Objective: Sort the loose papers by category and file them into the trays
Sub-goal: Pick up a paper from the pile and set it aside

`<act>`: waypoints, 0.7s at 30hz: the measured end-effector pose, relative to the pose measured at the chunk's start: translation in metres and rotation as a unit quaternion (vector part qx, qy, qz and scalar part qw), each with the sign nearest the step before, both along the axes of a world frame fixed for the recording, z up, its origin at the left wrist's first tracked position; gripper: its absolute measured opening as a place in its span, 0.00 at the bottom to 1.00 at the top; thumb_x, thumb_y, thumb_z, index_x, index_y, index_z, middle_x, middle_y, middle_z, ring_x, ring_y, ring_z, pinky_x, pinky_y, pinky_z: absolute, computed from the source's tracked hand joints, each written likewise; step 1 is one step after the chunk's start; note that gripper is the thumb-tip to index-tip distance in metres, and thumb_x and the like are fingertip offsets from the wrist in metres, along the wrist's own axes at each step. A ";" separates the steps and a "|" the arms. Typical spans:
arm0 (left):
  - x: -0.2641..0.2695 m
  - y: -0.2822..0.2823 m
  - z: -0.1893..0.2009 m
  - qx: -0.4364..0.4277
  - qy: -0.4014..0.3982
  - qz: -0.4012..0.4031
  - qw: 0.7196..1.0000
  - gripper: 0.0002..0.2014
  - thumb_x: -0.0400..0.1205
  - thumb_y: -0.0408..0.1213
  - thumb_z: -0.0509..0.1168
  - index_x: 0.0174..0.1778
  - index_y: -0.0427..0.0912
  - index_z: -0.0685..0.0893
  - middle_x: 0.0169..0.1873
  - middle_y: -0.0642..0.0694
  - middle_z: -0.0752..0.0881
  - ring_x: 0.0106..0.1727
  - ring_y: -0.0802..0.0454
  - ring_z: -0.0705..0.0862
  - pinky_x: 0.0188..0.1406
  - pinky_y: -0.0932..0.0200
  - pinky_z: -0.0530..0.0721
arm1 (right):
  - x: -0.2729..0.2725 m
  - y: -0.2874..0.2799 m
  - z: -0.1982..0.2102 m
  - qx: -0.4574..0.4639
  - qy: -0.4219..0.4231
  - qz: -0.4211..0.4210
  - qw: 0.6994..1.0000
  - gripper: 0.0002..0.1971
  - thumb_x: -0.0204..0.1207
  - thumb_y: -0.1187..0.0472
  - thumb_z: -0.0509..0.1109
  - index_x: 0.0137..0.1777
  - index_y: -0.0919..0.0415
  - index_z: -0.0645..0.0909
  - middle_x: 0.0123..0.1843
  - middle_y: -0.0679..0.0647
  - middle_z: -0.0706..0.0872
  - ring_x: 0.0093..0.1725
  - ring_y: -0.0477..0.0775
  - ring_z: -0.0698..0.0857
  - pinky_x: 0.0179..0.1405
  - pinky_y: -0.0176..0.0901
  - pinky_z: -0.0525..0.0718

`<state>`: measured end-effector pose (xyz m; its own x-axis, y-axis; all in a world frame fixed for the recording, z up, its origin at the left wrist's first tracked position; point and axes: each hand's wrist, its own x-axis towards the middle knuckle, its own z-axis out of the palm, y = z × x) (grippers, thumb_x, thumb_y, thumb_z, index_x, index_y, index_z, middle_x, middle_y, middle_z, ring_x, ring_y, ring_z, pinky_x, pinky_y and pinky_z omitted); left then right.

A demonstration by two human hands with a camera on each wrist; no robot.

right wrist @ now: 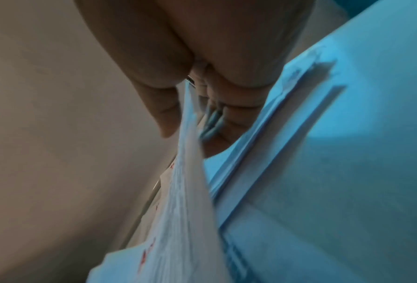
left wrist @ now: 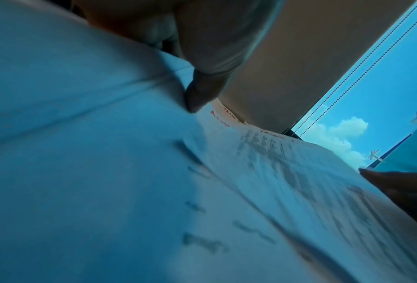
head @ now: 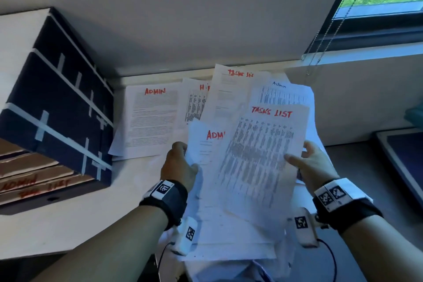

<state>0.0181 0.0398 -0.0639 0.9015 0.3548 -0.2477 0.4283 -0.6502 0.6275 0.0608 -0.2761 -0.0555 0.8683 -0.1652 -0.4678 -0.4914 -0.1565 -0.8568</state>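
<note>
I hold a fanned stack of white papers above the desk. On top is a sheet headed TASKS LIST (head: 258,155) in red, with columns of print. My right hand (head: 307,162) pinches its right edge, thumb on the printed face (right wrist: 163,107). Under it lies a sheet headed ADMIN (head: 203,149), gripped at its left edge by my left hand (head: 180,165), whose thumb (left wrist: 200,93) presses on the paper. More sheets lie spread on the desk behind: one marked ADMIN (head: 151,121), one starting with H (head: 194,103), another TASKS sheet (head: 229,89) and one marked Admin in blue (head: 281,94).
A dark box of stacked cardboard trays (head: 52,103) stands at the left, its lower shelves lettered ADMIN and TASK LIST in red. A window with a bead cord (head: 332,30) is at the upper right. A dark flat object (head: 402,158) lies at the right edge of the white desk (head: 68,224).
</note>
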 end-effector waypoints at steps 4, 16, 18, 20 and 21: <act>-0.005 0.002 0.003 0.035 -0.003 -0.049 0.998 0.24 0.82 0.38 0.68 0.74 0.51 0.71 0.69 0.45 0.78 0.63 0.41 0.82 0.61 0.55 0.77 | -0.041 0.022 0.001 0.104 0.059 -0.031 0.992 0.18 0.73 0.74 0.76 0.61 0.63 0.78 0.42 0.65 0.87 0.29 0.58 0.83 0.28 0.45 0.87; -0.008 0.007 0.003 -0.149 -0.005 0.025 0.988 0.29 0.82 0.30 0.70 0.78 0.50 0.71 0.62 0.46 0.86 0.55 0.48 0.83 0.48 0.63 0.77 | 0.015 0.047 0.012 -0.243 -0.044 -0.010 0.969 0.11 0.77 0.66 0.66 0.51 0.62 0.90 0.50 0.60 0.91 0.53 0.61 0.86 0.55 0.46 0.81; -0.010 0.011 0.002 -0.141 -0.004 0.035 0.989 0.19 0.81 0.31 0.71 0.67 0.47 0.79 0.50 0.50 0.87 0.51 0.48 0.84 0.39 0.67 0.76 | 0.036 0.044 0.010 -0.241 -0.030 -0.030 0.970 0.13 0.77 0.67 0.65 0.52 0.64 0.91 0.52 0.61 0.91 0.56 0.61 0.87 0.56 0.45 0.81; -0.012 0.016 0.003 -0.130 0.001 0.041 0.991 0.10 0.79 0.32 0.73 0.55 0.43 0.83 0.41 0.52 0.85 0.43 0.50 0.83 0.32 0.70 0.74 | 0.056 0.041 0.011 -0.222 -0.006 -0.040 0.974 0.12 0.76 0.68 0.65 0.50 0.62 0.91 0.54 0.58 0.91 0.59 0.59 0.87 0.59 0.44 0.82; -0.013 0.020 0.004 -0.130 0.006 0.044 0.991 0.07 0.79 0.33 0.74 0.51 0.40 0.85 0.39 0.50 0.85 0.39 0.51 0.81 0.31 0.69 0.75 | 0.066 0.040 0.011 -0.212 0.002 -0.039 0.976 0.10 0.76 0.68 0.66 0.47 0.59 0.89 0.53 0.57 0.91 0.60 0.59 0.86 0.59 0.45 0.83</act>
<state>0.0047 0.0593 -0.0601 0.8662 0.3550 -0.3517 0.4849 -0.4271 0.7632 0.1269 -0.2357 -0.0449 0.8439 -0.4099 -0.3461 -0.5189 -0.4598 -0.7207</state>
